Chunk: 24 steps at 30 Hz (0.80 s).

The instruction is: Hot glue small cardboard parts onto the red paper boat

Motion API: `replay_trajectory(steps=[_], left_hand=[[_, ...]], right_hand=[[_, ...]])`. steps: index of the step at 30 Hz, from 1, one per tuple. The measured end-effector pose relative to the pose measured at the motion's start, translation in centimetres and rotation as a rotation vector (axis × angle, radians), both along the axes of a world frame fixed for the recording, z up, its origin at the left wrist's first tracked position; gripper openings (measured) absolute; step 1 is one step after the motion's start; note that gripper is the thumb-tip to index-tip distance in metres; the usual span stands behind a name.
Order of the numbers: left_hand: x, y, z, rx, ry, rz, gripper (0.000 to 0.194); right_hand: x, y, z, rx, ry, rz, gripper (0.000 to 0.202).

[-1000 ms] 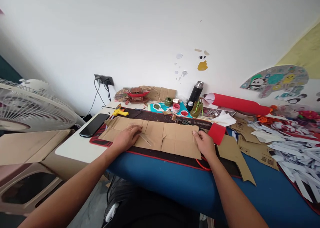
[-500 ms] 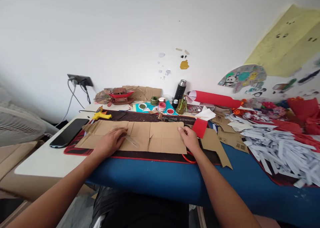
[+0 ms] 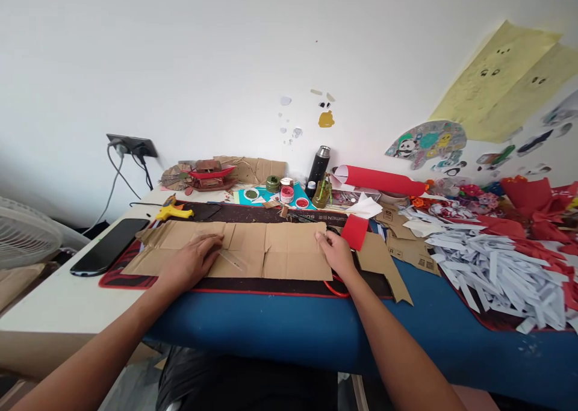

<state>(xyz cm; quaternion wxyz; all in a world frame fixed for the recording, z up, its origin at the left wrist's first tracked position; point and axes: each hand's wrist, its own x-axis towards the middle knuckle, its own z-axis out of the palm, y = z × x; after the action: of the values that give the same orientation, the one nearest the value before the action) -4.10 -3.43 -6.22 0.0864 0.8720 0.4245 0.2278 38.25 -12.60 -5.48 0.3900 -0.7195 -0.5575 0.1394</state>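
A long creased sheet of brown cardboard (image 3: 293, 248) lies across the dark mat, with a short slit near its middle. My left hand (image 3: 192, 260) rests palm down on its left half, fingers stretched out over the surface. A clear strip like a ruler (image 3: 233, 260) pokes out beside the thumb; its other end is hidden under the hand. At the right edge, my right hand (image 3: 336, 251) pinches the cardboard between thumb and fingers. Part of a red loop (image 3: 335, 289), like a scissors handle, shows below that edge. Just beyond sits a piece of red paper (image 3: 354, 231).
A yellow glue gun (image 3: 174, 209) and a phone (image 3: 108, 247) lie left. Behind are a model boat (image 3: 210, 173), paint jars (image 3: 287, 194) and a black flask (image 3: 320, 165). Cut cardboard (image 3: 383, 263) and a heap of white paper strips (image 3: 501, 272) lie right.
The view has shifted slightly, so most things appear a little further left. Both hands keep their places on the cardboard.
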Motion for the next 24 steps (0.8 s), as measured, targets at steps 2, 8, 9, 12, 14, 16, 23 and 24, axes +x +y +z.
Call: replay_trajectory(steps=[2,8,9,12,14,16,23,24], left_hand=[[0.0,0.0,0.0,0.008,-0.007,-0.003,0.040],[0.1,0.0,0.1,0.017,-0.004,0.000,0.041],[0.1,0.0,0.1,0.016,-0.004,-0.002,0.041],[0.0,0.1,0.0,0.018,-0.002,-0.009,0.039],[-0.1,0.2,-0.2,0.027,-0.004,-0.016,0.039],[-0.2,0.2,-0.3,0.053,-0.024,-0.021,0.039],[-0.6,-0.2,0.8,0.240,-0.140,-0.033,0.031],[-0.6,-0.3,1.3,0.259,-0.158,-0.031,0.029]], right_hand=[[0.0,0.0,0.1,0.004,0.021,0.008,0.055],[0.1,-0.1,0.1,-0.007,0.084,0.063,0.054],[0.1,-0.1,0.1,-0.011,0.091,0.068,0.054],[0.1,0.0,0.1,-0.016,0.102,0.064,0.053],[0.2,0.1,0.1,-0.015,0.107,0.058,0.054],[0.2,0.2,0.3,-0.012,0.118,0.055,0.054],[-0.3,-0.4,1.9,-0.004,0.251,0.096,0.051],[-0.4,-0.5,2.2,0.003,0.275,0.100,0.051]])
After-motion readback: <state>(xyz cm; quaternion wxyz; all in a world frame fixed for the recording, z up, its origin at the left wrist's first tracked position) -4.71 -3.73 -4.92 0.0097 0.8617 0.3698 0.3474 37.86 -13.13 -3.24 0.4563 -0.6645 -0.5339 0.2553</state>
